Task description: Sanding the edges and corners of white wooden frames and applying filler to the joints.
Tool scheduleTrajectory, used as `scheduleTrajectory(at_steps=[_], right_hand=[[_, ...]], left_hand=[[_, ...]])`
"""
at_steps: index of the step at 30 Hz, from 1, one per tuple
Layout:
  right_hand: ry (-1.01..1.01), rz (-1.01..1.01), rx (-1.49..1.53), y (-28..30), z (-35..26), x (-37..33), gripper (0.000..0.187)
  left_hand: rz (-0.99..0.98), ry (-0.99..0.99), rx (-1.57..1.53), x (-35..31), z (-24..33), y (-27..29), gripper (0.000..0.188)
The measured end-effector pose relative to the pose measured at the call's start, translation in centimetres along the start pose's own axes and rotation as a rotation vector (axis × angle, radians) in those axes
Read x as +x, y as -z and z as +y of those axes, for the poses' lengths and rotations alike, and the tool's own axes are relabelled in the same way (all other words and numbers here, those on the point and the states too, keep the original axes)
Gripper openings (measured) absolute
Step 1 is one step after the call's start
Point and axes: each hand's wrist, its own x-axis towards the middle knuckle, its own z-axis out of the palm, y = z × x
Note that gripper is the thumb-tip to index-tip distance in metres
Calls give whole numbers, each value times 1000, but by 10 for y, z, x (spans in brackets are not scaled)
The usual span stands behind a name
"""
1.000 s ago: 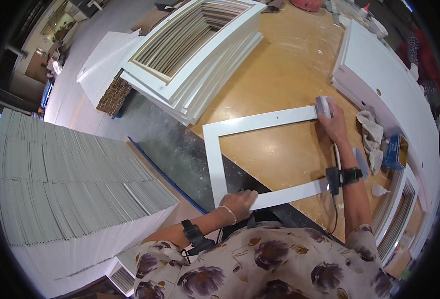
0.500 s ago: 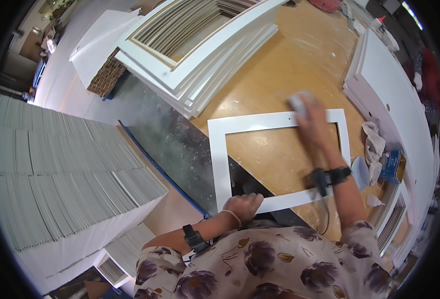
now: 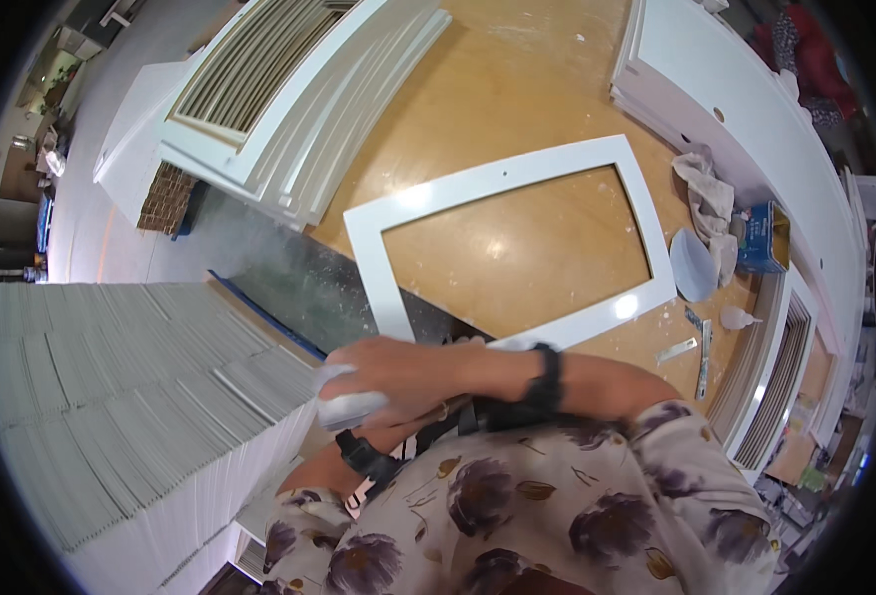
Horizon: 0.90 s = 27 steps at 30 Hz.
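Note:
A glossy white rectangular frame (image 3: 597,319) with an open middle lies on the tan worktable, its near-left side over the table's edge. My right hand (image 3: 398,375) reaches across my body to the left, closed around a white wad (image 3: 353,409), a cloth or a pad. The wad is near the frame's near-left corner, which my right hand and forearm hide. Behind that forearm, my left hand (image 3: 470,341) is mostly hidden; its knuckles show at the frame's near rail, where it grips.
White frames (image 3: 304,129) are stacked at the far left of the worktable (image 3: 498,89). White panels (image 3: 746,109) stand along the right, near a crumpled rag (image 3: 708,193), a pale bowl (image 3: 693,266), a blue tin (image 3: 761,238) and scrapers (image 3: 705,359). Tall panel stacks (image 3: 150,397) fill the left.
My right hand has swept with the white wad from the frame's far rail to its near-left corner. The frame sits farther left and up in view and is more tilted; my head view has shifted too.

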Motion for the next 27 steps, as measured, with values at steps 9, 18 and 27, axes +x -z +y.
scheduleTrajectory(at_steps=[9, 18, 27], right_hand=[[-520, 398, 458, 96, -104, -270, 72], [-869, 663, -655, 47, -73, -321, 67], [-191, 118, -91, -43, -45, -191, 58]], left_hand=[[935, 163, -459, -20, -17, 43, 32], [418, 613, -826, -32, -70, 4, 37], [833, 302, -256, -19, -33, 2, 53]])
